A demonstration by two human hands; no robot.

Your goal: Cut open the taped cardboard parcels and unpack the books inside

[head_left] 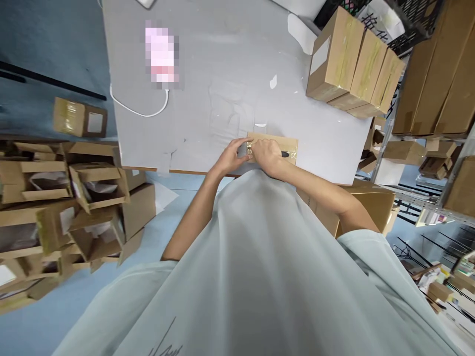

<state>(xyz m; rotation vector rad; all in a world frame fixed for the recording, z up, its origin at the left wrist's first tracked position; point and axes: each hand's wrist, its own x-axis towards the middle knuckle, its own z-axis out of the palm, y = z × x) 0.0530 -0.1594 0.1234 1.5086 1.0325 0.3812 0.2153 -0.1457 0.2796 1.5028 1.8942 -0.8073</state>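
Head view: grey tabletop (237, 59), scuffed, scrap-flecked; taped cartons (343, 54) at right. Opened boxes (98, 188) heaped left over blue floor (165, 207). Small carton (292, 144) at near edge. Left hand (233, 156) part-spread at its left end, grip uncertain; right hand (267, 154) curled round dark-ended object (285, 154), mostly hidden.

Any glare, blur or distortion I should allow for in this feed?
Head view: wide-angle distortion, metal shelving at far right leaning; a pixelated patch hides what the white cable runs to; tape glints on the small carton under left hand and right hand, both fairly sharp; the dark object by the right hand is too small to identify.
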